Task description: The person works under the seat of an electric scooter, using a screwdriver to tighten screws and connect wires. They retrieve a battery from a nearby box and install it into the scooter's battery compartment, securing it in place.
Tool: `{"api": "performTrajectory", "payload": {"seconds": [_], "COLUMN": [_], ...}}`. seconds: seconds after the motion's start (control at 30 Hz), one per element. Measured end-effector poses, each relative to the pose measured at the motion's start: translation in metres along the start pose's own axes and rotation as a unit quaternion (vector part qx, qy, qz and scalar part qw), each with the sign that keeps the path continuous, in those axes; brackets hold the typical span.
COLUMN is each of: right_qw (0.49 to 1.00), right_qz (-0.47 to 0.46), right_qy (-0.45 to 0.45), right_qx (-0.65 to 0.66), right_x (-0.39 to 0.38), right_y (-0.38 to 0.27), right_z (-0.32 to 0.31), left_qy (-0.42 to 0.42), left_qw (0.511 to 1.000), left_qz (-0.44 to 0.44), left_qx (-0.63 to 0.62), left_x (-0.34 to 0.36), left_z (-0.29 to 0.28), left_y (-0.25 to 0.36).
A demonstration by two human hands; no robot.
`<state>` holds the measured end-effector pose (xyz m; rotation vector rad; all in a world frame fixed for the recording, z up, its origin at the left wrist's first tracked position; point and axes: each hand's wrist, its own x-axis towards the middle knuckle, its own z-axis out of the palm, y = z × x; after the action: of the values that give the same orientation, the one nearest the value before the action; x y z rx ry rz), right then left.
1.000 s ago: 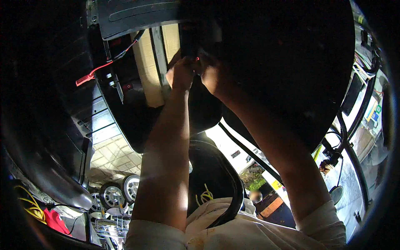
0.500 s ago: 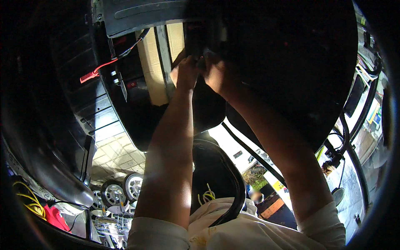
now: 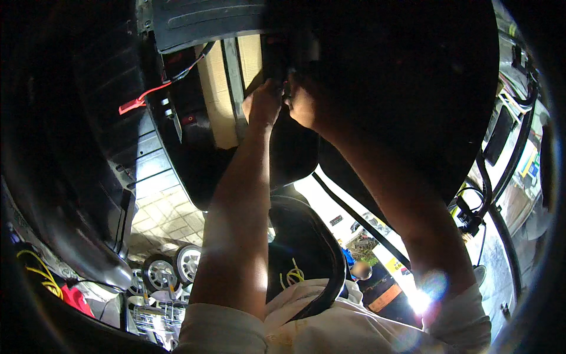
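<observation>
My left hand is closed, reaching into a dark compartment beside upright tan strips. Close against it, my right hand is closed too, with its fingers curled in shadow. Something small and dark shows between the fingertips, too dim to name. Both forearms stretch forward into the black housing, whose inside is mostly hidden by darkness. Left of my hands, a cable with a red connector hangs at the opening's edge. A small red switch sits lower inside the opening.
A black panel spans the top of the opening. Below left stand several small wheels on paving. A black curved frame arches close to my body. Black cables hang at the right. A person is in the background.
Both hands stay at nearly the same spot, with my right fingers slightly shifted. The view has moved a little, and a bright glare now shows beside my right sleeve.
</observation>
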<state>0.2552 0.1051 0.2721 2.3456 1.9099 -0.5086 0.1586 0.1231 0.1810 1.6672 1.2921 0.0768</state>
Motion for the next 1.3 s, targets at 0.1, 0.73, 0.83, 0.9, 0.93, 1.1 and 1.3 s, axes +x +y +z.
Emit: {"api": "performTrajectory", "payload": {"seconds": [0.1,0.73,0.83,0.9,0.93,1.1,1.3], "right_qw": [0.993,0.925,0.933,0.941,0.944,0.941,0.956], "right_qz": [-0.082,-0.173,-0.146,-0.127,-0.123,-0.104,-0.055], "right_qy": [0.022,-0.285,-0.289,-0.285,-0.277,-0.293,-0.28], "right_qx": [-0.086,-0.182,-0.158,-0.132,-0.128,-0.135,-0.074], "right_x": [0.002,0.035,0.035,0.035,0.035,0.036,0.036], "right_y": [-0.001,-0.004,-0.003,-0.003,-0.004,-0.011,-0.017], "right_z": [0.004,-0.008,-0.008,-0.008,-0.007,-0.007,-0.011], "left_qy": [-0.004,-0.159,-0.129,-0.139,-0.118,-0.144,-0.173], "left_qw": [1.0,0.961,0.968,0.974,0.98,0.973,0.963], "left_qz": [0.001,-0.21,-0.191,-0.158,-0.134,-0.18,-0.163], "left_qx": [-0.022,-0.079,-0.097,-0.086,-0.083,-0.027,0.124], "left_x": [-0.021,-0.088,-0.096,-0.101,-0.105,-0.126,-0.154], "left_z": [-0.008,0.01,0.01,0.006,0.003,-0.029,-0.064], "left_y": [-0.005,-0.005,-0.008,-0.01,-0.011,-0.019,-0.034]}}
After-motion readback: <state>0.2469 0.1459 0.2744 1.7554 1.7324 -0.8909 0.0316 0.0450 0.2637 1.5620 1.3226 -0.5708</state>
